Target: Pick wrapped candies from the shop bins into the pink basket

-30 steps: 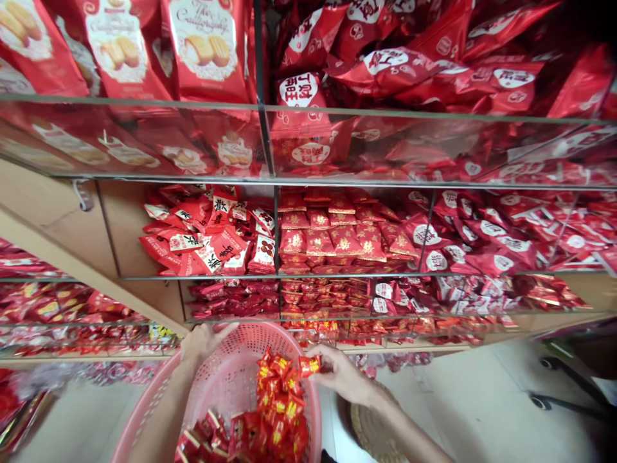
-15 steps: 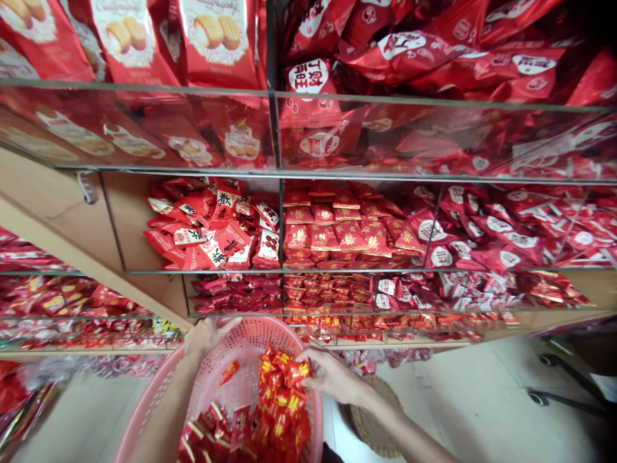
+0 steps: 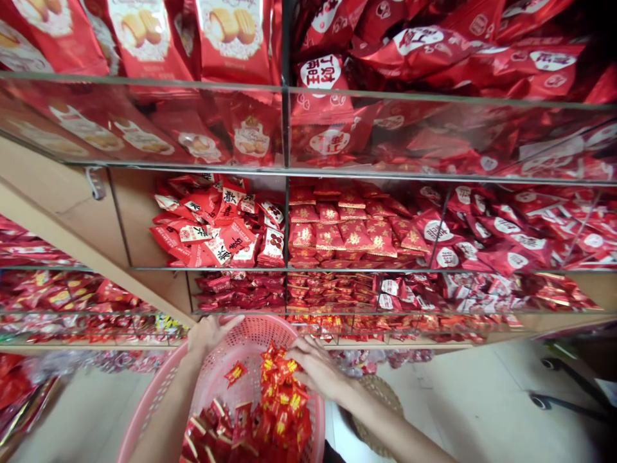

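A pink perforated plastic basket (image 3: 226, 379) sits low in view, tilted, with a heap of small red and gold candy packets (image 3: 282, 402) inside. My left hand (image 3: 208, 333) grips the basket's far rim, fingers curled over the edge. My right hand (image 3: 314, 368) lies on top of the packet heap at the basket's right side, fingers spread over the packets. One loose packet (image 3: 235, 373) rests apart on the basket wall.
Glass-fronted shelves (image 3: 289, 173) full of red snack bags and candy rise in front. Large biscuit bags (image 3: 231, 38) fill the top tier. A woven round item (image 3: 380, 399) lies on the pale floor at right; a dark wheeled frame (image 3: 563, 386) stands at far right.
My right hand let go of the packet it pinched and moved left onto the heap. A single packet now lies apart on the basket wall. The left hand kept its grip.
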Motion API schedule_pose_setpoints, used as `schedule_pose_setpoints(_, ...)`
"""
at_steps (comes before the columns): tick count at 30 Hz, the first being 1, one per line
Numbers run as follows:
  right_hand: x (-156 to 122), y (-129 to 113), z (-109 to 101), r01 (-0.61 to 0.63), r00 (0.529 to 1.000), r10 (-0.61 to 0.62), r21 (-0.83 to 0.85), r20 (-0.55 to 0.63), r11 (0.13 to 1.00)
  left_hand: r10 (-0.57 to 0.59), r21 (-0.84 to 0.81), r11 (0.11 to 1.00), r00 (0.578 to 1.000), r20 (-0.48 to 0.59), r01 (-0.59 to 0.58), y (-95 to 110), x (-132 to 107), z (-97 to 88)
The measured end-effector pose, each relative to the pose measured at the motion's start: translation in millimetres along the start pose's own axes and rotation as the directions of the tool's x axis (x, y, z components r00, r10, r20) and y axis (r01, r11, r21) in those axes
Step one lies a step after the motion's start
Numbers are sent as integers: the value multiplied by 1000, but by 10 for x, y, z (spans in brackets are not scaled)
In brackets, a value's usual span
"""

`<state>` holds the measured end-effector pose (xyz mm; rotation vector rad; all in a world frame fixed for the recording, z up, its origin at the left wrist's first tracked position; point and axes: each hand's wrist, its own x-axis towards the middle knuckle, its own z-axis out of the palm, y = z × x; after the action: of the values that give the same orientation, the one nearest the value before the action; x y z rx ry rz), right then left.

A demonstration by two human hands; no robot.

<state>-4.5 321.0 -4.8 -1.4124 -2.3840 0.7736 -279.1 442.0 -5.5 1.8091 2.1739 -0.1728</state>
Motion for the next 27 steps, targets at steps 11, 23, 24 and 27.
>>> schedule_pose_setpoints(11,45,-133,-304,151,972,-141,-40,186,988,8,10,1000,1000,20,-9,25,-30,-38)
schedule_pose_setpoints(23,-475,-343,144,272,920,-234,-82,313,959,17,12,1000,999,34,-17,12,-14,-26)
schedule_pose_setpoints(24,-483,-349,160,272,915,-230,-88,332,958,17,12,1000,999,35,-17,9,-8,-22)
schedule_pose_setpoints(27,-468,-371,197,269,897,-218,-84,384,959,18,18,1000,999,34,-18,-7,13,2)
